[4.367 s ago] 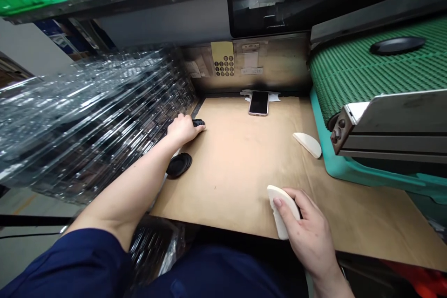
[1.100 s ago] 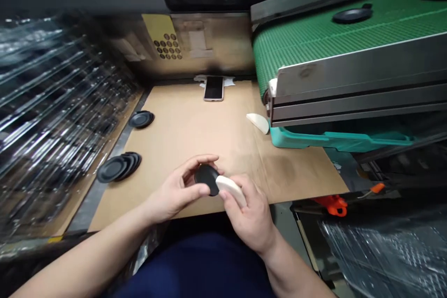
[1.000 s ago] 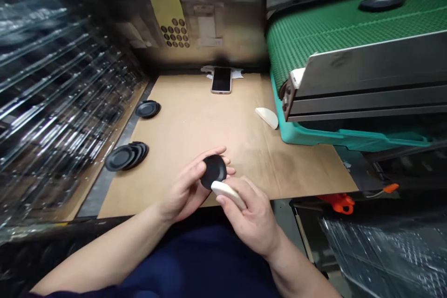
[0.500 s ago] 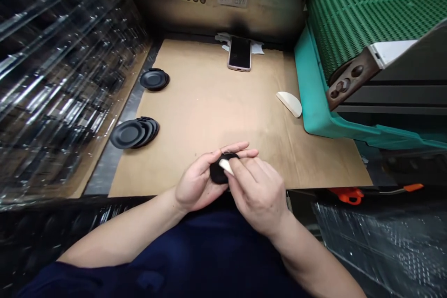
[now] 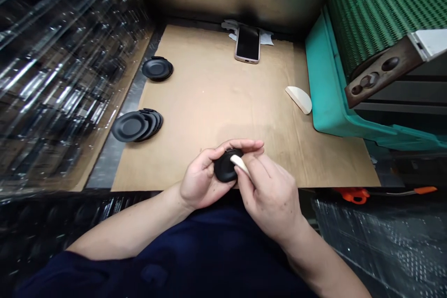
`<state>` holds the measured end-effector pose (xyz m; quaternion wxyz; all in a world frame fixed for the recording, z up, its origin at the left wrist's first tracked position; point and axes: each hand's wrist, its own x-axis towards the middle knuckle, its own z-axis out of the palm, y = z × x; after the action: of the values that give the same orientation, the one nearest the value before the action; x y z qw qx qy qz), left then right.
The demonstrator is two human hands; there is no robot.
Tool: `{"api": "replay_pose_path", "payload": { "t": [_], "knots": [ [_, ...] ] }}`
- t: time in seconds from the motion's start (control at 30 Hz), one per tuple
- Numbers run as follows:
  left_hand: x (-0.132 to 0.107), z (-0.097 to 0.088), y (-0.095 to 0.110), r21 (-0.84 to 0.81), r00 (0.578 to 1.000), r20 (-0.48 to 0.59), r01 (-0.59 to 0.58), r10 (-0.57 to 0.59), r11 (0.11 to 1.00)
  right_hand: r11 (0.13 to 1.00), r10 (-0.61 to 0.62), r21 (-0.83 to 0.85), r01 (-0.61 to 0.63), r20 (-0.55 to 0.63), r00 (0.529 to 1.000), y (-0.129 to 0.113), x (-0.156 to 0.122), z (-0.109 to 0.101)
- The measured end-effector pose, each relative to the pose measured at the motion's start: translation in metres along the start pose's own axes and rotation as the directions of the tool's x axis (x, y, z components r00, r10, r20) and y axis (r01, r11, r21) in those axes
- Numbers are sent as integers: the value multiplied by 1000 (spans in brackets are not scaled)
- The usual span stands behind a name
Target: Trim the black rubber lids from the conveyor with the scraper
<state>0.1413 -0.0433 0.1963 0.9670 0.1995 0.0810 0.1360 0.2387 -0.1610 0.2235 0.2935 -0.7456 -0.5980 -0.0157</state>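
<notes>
In my left hand (image 5: 204, 179) rests a round black plastic disc (image 5: 223, 170) with a shallow dished face, held between thumb and fingers near the table's front edge. My right hand (image 5: 270, 191) pinches a small white wedge-like pad (image 5: 239, 164), whose tip lies over the disc's face. At the left stand overlapping black discs of the same look, a larger stack (image 5: 131, 126) and, farther back, a smaller stack (image 5: 156, 69). A cream half-round pad (image 5: 299, 99) lies on the cardboard at the right.
Brown cardboard (image 5: 209, 102) covers the table. A phone (image 5: 248, 44) lies at the back on white paper. A teal crate (image 5: 326, 88) and a green conveyor belt (image 5: 387, 4) stand at right. Clear plastic trays (image 5: 70, 65) are stacked at left. An orange-handled tool (image 5: 354, 194) sits below the right edge.
The camera view has shifted a little. The white pad has moved right across the disc, so more of the disc's face shows. My left fingers have curled closer around its far side.
</notes>
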Motion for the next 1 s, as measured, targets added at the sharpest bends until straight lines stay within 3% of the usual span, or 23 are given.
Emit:
{"api": "replay_pose_path", "payload": {
  "t": [0.13,0.3,0.43,0.6,0.73,0.9,1.0],
  "knots": [
    [0,3,2,40,998,-46,-48,50,998,993,-47,115,41,51,998,-6,-2,3],
    [0,6,2,128,998,-52,-16,23,992,991,-44,126,53,-75,996,-11,5,6],
    [-1,6,3,114,996,-81,-14,23,993,982,-129,140,127,5,992,-10,7,5],
    [-1,6,3,147,999,-45,-5,11,989,991,-73,102,81,-85,994,-6,7,6],
    [-1,7,3,140,994,-108,-1,16,990,976,-163,150,160,13,986,-6,4,5],
    [0,9,2,165,996,-85,-11,25,986,988,-104,104,111,-73,992,-5,4,7],
    [0,9,2,158,993,-115,-12,30,987,977,-148,150,149,-15,989,-7,0,7]
  ]
}}
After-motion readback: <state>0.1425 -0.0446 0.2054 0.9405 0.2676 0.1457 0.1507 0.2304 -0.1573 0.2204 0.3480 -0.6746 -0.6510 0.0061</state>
